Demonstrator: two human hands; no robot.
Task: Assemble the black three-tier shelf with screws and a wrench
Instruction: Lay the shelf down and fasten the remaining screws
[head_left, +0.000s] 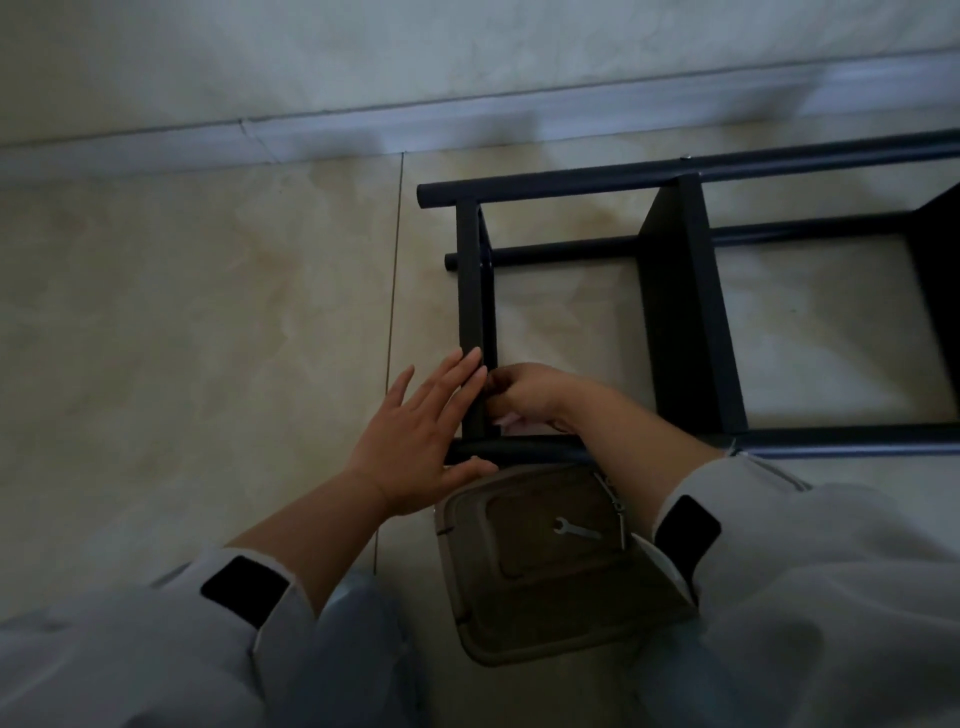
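Left hand lies flat with straight fingers against the end panel of the black shelf, which lies on the floor; right hand curls behind that panel, its grasp hidden. Nearer, a wrench rests on a tray.

Looked like a room in somebody's home, pretty dim. The floor was glossy beige marble-look tile with a thin grout line running up toward 12 o'clock, where it met a pale baseboard and a plain whitish wall. Flat-pack style black shelf lay on its side at 2 o'clock.
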